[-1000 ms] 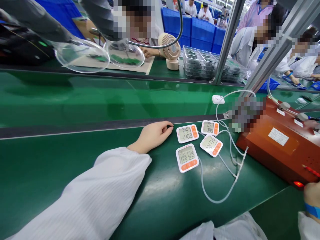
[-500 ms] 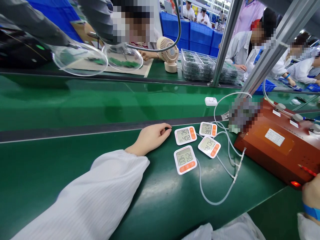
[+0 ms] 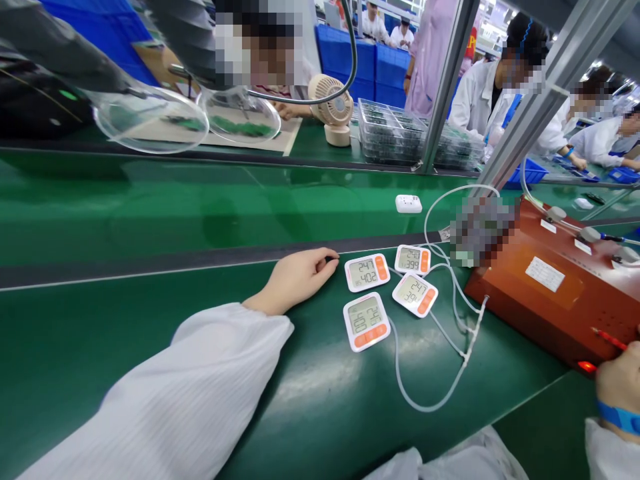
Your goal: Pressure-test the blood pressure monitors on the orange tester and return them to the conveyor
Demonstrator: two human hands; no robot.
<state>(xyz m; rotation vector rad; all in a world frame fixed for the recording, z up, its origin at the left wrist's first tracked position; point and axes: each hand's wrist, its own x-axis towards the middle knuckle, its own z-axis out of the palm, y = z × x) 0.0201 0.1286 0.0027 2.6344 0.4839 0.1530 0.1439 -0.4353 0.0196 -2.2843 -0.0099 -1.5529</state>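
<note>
My left hand [image 3: 297,280] rests palm down on the green bench, its fingers loosely curled and the thumb close to the index finger, with nothing visible in it. Just right of it, untouched, lie several white digital monitors with orange buttons, resembling blood-pressure monitors: a left upper monitor [image 3: 367,272], a lower monitor [image 3: 367,321], a middle monitor [image 3: 415,294] and a back monitor [image 3: 413,260]. White tubing [image 3: 467,357] links them to a red-brown box [image 3: 530,307]. Beside that box's lit red switch [image 3: 587,366] and a thin red stick [image 3: 610,338] is my right hand [image 3: 620,380], its fingers cut off by the frame.
A green conveyor belt [image 3: 225,207] runs behind the bench and carries a small white device [image 3: 409,204]. Beyond it stand a small fan [image 3: 333,100], stacked clear trays [image 3: 390,130] and round magnifier lenses [image 3: 153,120]. A metal post [image 3: 445,93] rises at right. Co-workers sit across.
The monitors' upper readings have dropped from about 25 to about 24.7. The white device on the belt has moved left. My hands have barely moved, while the view has shifted slightly.
</note>
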